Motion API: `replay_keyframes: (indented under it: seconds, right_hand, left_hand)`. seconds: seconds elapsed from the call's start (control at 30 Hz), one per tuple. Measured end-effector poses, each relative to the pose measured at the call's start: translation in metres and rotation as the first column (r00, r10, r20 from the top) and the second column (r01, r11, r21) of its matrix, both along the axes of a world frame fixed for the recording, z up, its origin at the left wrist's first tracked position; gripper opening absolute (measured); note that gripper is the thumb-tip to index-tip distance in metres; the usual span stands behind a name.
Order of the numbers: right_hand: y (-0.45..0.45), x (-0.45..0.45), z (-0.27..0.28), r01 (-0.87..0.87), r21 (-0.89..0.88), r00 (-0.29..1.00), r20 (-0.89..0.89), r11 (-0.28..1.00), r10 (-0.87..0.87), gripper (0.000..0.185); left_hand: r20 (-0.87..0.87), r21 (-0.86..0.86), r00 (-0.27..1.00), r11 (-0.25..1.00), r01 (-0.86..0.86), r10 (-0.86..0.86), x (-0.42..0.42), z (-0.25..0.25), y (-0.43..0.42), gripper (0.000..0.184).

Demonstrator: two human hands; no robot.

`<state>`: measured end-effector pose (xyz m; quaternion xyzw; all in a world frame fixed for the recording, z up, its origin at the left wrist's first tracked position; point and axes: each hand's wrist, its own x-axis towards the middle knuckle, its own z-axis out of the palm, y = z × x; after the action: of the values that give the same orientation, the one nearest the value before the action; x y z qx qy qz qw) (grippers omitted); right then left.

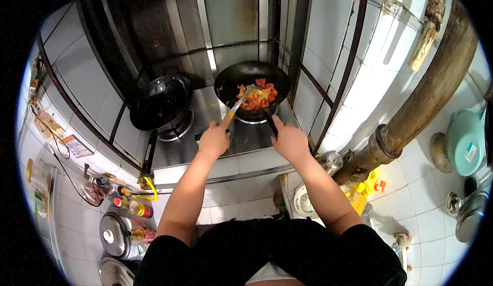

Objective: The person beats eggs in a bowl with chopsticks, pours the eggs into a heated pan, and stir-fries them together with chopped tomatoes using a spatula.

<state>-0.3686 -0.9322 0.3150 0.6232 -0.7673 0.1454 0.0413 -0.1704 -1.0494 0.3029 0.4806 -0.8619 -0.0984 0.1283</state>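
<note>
A dark wok [226, 83] sits on the right burner of the steel stove, with chopped red and yellow food [263, 99] in it, which looks like tomato and egg. My right hand [290, 139] is wrapped round the wok's black handle [270, 120]. In my left hand [213, 140] is a spatula [238, 105] with a yellowish handle and a metal shaft. Its far end reaches into the food, so the blade is partly hidden.
A second black wok [160, 101] stands on the left burner. Tiled walls and dark metal bars [349, 44] frame the stove. Bottles [139, 209] and lidded pots [114, 234] are at lower left. A thick brown pipe [429, 96] and a green basin [465, 142] are on the right.
</note>
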Motion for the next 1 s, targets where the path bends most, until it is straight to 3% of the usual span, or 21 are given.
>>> replay_keyframes:
  seconds: [0.03, 0.23, 0.5, 0.9, 1.0]
  right_hand:
    - [0.003, 0.004, 0.008, 0.014, 0.033, 1.0, -0.021, 0.999, -0.013, 0.063]
    - [-0.007, 0.008, 0.01, 0.032, 0.149, 0.998, -0.059, 0.988, -0.023, 0.058]
    - [-0.015, 0.013, 0.007, 0.066, 0.19, 0.983, -0.184, 0.98, -0.031, 0.048]
    - [-0.018, 0.037, 0.032, 0.168, 0.248, 0.965, -0.239, 0.954, -0.108, 0.044]
    - [-0.015, 0.045, 0.036, 0.166, 0.27, 0.965, -0.243, 0.948, -0.1, 0.042]
  left_hand:
    - [0.052, 0.051, 0.998, 0.998, -0.039, 0.037, -0.004, 0.005, 0.005, 0.061]
    - [0.181, -0.082, 0.981, 0.995, -0.055, 0.069, -0.015, -0.01, -0.005, 0.066]
    - [0.012, -0.185, 0.999, 0.982, -0.046, 0.049, 0.026, -0.012, 0.006, 0.059]
    - [0.129, -0.176, 0.984, 0.974, 0.142, -0.12, 0.059, 0.023, 0.014, 0.044]
    - [0.196, -0.186, 0.977, 0.975, 0.124, -0.087, 0.048, 0.019, -0.005, 0.038]
